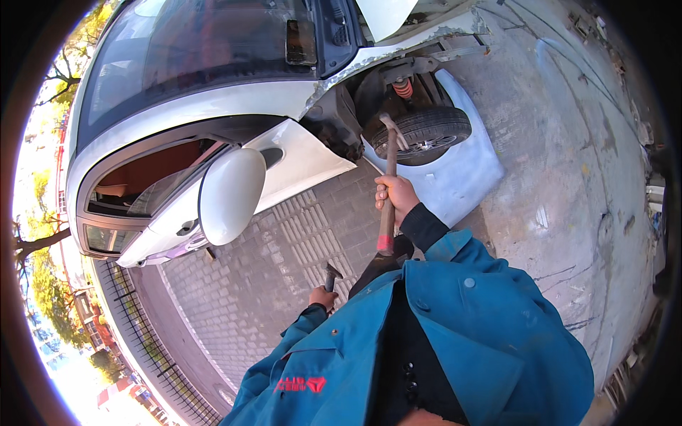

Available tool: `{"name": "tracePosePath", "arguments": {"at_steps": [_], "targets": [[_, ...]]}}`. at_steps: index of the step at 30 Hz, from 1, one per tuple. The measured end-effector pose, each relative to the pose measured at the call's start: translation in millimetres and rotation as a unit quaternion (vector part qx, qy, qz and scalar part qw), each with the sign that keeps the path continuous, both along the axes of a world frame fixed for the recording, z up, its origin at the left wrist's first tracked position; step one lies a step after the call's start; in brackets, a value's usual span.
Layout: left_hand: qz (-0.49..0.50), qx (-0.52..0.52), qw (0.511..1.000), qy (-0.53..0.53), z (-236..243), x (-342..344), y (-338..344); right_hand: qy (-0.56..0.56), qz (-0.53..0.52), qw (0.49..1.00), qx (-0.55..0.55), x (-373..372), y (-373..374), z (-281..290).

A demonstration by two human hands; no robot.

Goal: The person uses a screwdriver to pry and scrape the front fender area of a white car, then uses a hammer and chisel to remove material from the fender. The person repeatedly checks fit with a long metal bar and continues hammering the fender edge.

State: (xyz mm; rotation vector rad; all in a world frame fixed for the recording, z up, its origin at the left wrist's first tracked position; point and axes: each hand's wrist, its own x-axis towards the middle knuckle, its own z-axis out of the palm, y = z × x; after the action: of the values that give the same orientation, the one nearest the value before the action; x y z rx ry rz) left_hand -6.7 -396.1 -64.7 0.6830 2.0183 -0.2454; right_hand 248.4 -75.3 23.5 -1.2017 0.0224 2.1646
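Note:
My right hand (pixel 398 197) is closed round the wooden handle of a claw hammer (pixel 391 153). Its head points away from me, in front of the car's wheel (pixel 426 131), and the red-banded handle end points back at my jacket. Low on the left, my left hand (pixel 324 297) grips a short tool with a dark handle and dark head (pixel 331 275), perhaps a small hammer. A loose pale fender (pixel 462 170) curves round the wheel. Whether the hammer head touches anything, I cannot tell.
The white car (pixel 213 99) has its front wheel bay exposed, with a red coil spring (pixel 403 88) inside. Its door (pixel 298 163) stands open, the white mirror (pixel 233 195) jutting toward me. Paving bricks (pixel 249 284) lie at left, stained concrete (pixel 561 192) at right.

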Motion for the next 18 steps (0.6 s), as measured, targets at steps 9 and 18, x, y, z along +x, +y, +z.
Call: {"name": "tracePosePath", "arguments": {"at_steps": [9, 18], "targets": [[-0.016, -0.02, 1.0, -0.011, 5, -5, -4, 0.079, 0.129, 0.978, 0.144, -16, 3, 27], [-0.032, 0.009, 0.999, -0.011, 0, -3, 2, 0.014, -0.117, 0.991, -0.056, -37, -2, 17]]}}
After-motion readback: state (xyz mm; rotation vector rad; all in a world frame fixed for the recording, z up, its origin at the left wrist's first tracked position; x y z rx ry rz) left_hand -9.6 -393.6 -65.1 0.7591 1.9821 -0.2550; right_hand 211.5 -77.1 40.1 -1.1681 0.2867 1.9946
